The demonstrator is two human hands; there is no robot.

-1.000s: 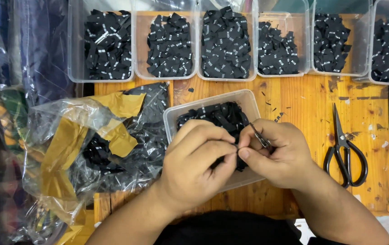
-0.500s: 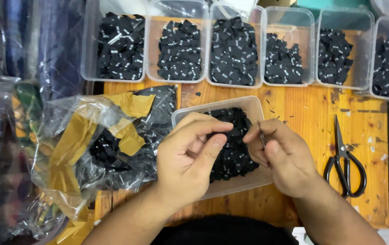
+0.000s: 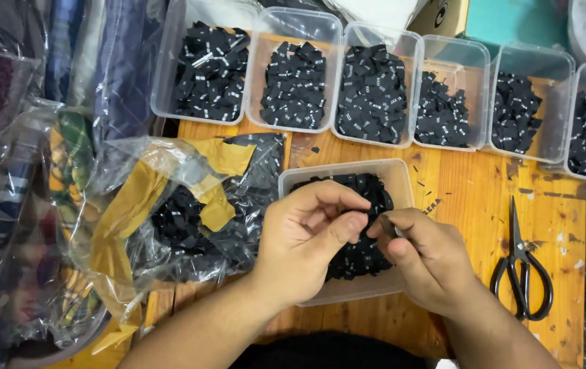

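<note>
A clear plastic tub (image 3: 402,179) full of small black fabric labels (image 3: 365,254) sits on the wooden table (image 3: 471,198) in front of me. Both hands hover over it. My left hand (image 3: 307,239) pinches a small black label between thumb and fingers. My right hand (image 3: 424,258) meets it from the right, its fingers closed on a thin dark metal tool whose tip touches the same label. Most of the tool is hidden in the hand.
Several clear tubs of sorted black labels (image 3: 375,92) line the table's far edge. A crumpled clear bag with yellow tape (image 3: 170,212) holding more labels lies at left. Black scissors (image 3: 522,266) rest at right. Bagged fabrics (image 3: 26,205) pile up at far left.
My hands parted half a second ago and have come back together over the tub. The view has shifted slightly, with the row of tubs now lower in the frame.
</note>
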